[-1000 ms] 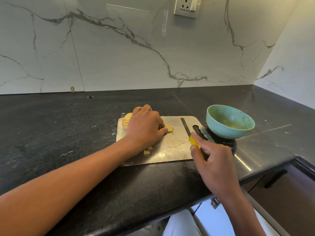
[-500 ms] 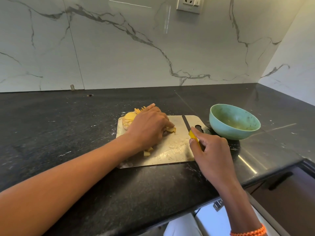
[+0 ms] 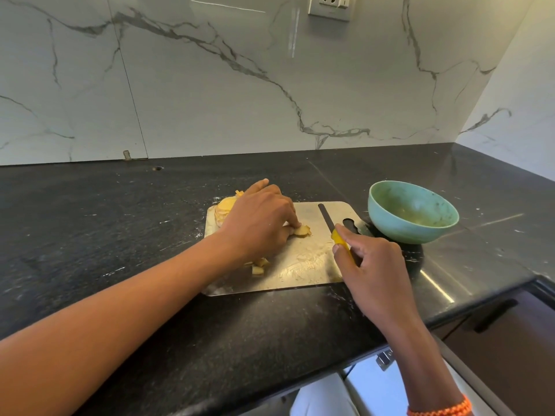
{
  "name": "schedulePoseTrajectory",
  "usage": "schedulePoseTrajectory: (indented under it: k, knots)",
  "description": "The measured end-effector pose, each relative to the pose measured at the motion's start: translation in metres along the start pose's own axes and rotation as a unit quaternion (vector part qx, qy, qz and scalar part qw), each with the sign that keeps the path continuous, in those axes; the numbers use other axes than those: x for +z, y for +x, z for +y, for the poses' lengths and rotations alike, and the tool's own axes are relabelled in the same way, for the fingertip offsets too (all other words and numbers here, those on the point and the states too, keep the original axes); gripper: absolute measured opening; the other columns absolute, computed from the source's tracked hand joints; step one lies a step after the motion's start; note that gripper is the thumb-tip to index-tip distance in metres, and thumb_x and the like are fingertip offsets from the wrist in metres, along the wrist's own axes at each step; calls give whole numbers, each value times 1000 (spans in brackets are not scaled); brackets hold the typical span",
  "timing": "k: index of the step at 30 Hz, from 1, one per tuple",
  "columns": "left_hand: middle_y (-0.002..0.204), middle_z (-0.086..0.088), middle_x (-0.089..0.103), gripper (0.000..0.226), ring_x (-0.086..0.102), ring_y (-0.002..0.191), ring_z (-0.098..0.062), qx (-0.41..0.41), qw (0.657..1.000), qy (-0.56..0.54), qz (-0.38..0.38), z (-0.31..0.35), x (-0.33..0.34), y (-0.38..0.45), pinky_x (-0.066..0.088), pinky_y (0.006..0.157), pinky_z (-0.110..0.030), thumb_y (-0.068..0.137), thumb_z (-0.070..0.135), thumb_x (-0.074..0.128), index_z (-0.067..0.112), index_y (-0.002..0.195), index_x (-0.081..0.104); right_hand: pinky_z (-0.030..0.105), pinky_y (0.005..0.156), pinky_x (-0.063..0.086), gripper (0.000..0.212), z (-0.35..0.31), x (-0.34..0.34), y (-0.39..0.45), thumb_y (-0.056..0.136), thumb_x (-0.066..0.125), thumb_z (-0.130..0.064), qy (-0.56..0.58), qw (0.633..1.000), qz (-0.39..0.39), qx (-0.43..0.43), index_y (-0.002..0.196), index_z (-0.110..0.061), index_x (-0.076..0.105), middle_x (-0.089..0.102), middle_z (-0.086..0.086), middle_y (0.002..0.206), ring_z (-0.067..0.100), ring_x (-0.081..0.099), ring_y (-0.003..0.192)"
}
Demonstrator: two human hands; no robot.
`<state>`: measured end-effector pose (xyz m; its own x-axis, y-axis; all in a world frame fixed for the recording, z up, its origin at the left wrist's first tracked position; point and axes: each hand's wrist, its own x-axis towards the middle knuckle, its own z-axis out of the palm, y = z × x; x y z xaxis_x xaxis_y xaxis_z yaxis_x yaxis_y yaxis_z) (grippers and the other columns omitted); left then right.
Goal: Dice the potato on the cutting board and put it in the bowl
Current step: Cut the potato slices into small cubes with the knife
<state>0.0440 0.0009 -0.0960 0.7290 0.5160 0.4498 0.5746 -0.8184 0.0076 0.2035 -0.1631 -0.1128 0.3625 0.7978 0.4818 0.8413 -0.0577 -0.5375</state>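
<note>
A metal cutting board [image 3: 303, 262] lies on the black counter. My left hand [image 3: 258, 223] covers its left part, fingers curled down on potato pieces [image 3: 301, 230]. Sliced potato [image 3: 223, 207] sits stacked at the board's far left corner, and small diced bits [image 3: 259, 265] lie under my wrist. My right hand [image 3: 371, 265] grips the yellow handle of a knife [image 3: 327, 219], whose dark blade points away over the board's right part. A teal bowl [image 3: 413, 213] stands just right of the board, with a pale smear inside.
The black stone counter [image 3: 105, 235] extends left and behind the board. A marble wall with a socket [image 3: 329, 6] rises at the back. The counter's front edge runs close below my right wrist, with a dark drawer front [image 3: 495, 319] beneath.
My left hand has shifted slightly on the potato pieces, and a piece now shows at its fingertips. My right hand holds the knife in nearly the same spot. The camera has tilted a little.
</note>
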Motion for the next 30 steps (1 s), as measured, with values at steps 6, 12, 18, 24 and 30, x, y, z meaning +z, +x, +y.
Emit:
schedulePoseTrajectory:
  k: [6,12,18,24,30]
  knots:
    - [116,18,74,19,59,113,-11,6,1000,-18,3,3,-2,0,27,126,-39,96,44,71,36,110,82,42,84,58,42,1,0,-1,100,61,-33,5,1000,4,5,141,-27,60,76,-10,112,9,70,91]
    - [106,16,75,22,57,99,-11,-25,999,-20,22,10,-2,-2,44,100,-30,94,52,72,36,105,81,41,73,58,43,4,2,-1,100,58,-39,-5,1000,-3,0,143,-30,59,77,-9,103,6,66,77]
    - [94,12,74,26,57,92,-12,-82,995,5,62,20,4,-2,48,93,-31,93,56,72,32,96,81,41,67,56,44,1,2,-1,101,56,-41,-45,999,-21,-4,144,-34,57,76,-10,94,12,62,71]
    - [94,14,72,28,55,90,-10,-79,995,-6,66,18,5,-3,50,91,-34,91,60,71,33,95,77,42,75,59,43,0,2,-2,100,59,-41,-50,998,-26,-11,142,-34,58,77,-7,107,10,68,79]
    - [99,15,73,20,52,93,-10,-73,996,-5,41,4,-2,-5,46,86,-29,94,49,73,35,106,80,29,60,46,41,-8,-2,-9,100,59,-38,-65,997,-40,-29,142,-33,60,62,-17,63,5,51,55]
